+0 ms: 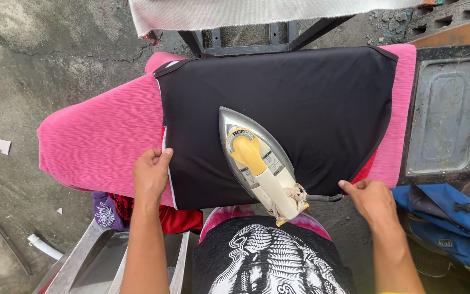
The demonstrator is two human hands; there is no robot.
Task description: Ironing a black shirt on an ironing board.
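Fingers of both hands, left hand (150,173) and right hand (372,200), press together on the near edge of the black garment (300,103) spread over the pink ironing board (99,141). Neither grips the iron (257,160) resting flat on it. That cloth looks thin, limp and slippery, best pinched at its hem.

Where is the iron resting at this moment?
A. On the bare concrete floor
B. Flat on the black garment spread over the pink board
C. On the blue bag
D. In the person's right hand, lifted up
B: the iron sits soleplate-down on the black garment, while the left hand and right hand hold the cloth's edges.
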